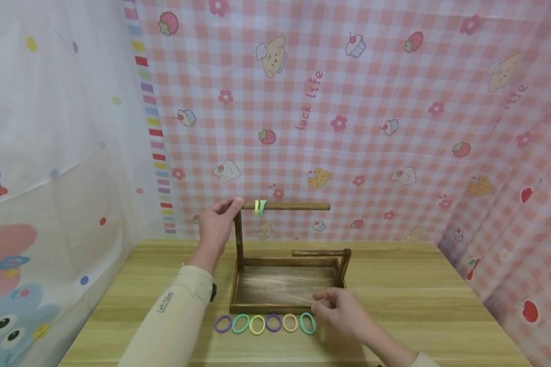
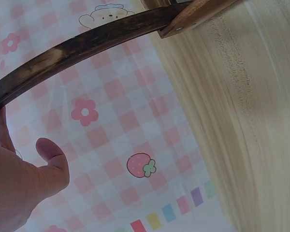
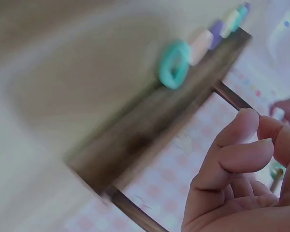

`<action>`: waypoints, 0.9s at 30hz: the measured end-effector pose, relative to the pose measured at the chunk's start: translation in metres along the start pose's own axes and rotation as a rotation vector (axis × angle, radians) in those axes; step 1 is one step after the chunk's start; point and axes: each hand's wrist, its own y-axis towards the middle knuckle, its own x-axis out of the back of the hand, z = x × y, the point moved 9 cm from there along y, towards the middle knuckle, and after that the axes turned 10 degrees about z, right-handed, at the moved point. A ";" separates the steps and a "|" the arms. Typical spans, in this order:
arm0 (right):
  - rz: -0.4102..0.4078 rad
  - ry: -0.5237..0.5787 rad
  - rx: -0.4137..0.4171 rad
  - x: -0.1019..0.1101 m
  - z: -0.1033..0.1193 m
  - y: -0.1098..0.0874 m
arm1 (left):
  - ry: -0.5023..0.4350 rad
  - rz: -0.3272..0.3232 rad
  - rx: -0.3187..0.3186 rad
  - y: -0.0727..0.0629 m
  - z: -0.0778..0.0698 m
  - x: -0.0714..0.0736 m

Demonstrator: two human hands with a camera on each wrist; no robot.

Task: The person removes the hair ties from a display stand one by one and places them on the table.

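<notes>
A dark wooden rack has a shallow tray base (image 1: 280, 309), a tall left post (image 1: 239, 239) with an upper rod (image 1: 298, 206), and a short right post with a lower rod (image 1: 319, 253). A yellow hair tie (image 1: 256, 208) and a green hair tie (image 1: 262, 208) hang on the upper rod near its left end. My left hand (image 1: 217, 224) grips the top of the tall post. By the tray's front right corner is my right hand (image 1: 342, 311), its fingers loosely bent with nothing visible between them. The nearest green hair tie (image 1: 307, 323) lies just left of it.
Along the tray's front edge, several more hair ties lie in a row on the wood-grain table (image 1: 395, 306), among them purple (image 1: 223, 324), yellow (image 1: 257, 325) and peach (image 1: 290, 322) ones. A pink checked curtain (image 1: 376, 153) stands behind, and a white patterned curtain (image 1: 73, 153) is at left.
</notes>
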 end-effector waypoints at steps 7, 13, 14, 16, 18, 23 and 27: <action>-0.053 -0.071 0.047 0.024 0.041 0.012 | 0.009 0.006 0.010 -0.002 0.000 0.000; -0.155 -0.147 0.070 0.038 0.073 0.028 | 0.013 0.009 0.003 -0.002 -0.001 0.000; -0.165 -0.145 0.071 0.039 0.078 0.031 | 0.014 0.011 0.004 -0.002 -0.001 0.000; -0.194 -0.143 0.077 0.039 0.086 0.038 | 0.017 0.013 0.006 -0.002 -0.001 0.000; -0.222 -0.145 0.090 0.039 0.095 0.045 | 0.015 0.013 0.007 -0.002 -0.001 0.000; -0.325 -0.236 0.146 0.035 0.119 0.062 | 0.011 0.013 0.003 -0.003 -0.001 0.000; -0.424 -0.352 0.159 0.030 0.136 0.076 | 0.013 0.009 0.007 -0.004 -0.001 0.000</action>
